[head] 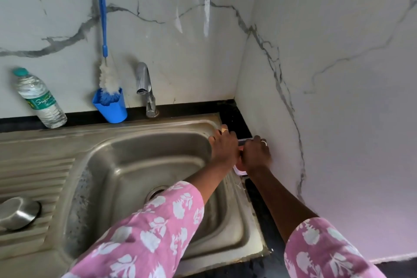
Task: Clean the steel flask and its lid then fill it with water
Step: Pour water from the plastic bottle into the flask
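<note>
Left hand (223, 146), ringed, fingers curled down onto a small pink-and-white-edged object (239, 170) at the right rim of the dull stainless-steel sink (135, 165). Right hand (256, 153), also ringed, clenched round the same object from the wall side. Mostly hidden under both hands; cannot tell whether flask or lid. Resting where the sink rim meets the glossy black worktop (234, 115), close against the white grey-veined marble wall (316, 52). Pink sleeves with white floral print (146, 232) across the basin.

Behind the basin, a curved chrome tap (144, 83). Left of it, a blue plastic cup (110, 106) holding a blue-handled bottle brush (104, 29) with white bristles, leaning on the wall. Further left, a clear ribbed plastic bottle (38, 99), teal cap, green label partly readable as "Signa". On the ribbed drainboard, a round brushed-steel piece (18, 212), dome up.
</note>
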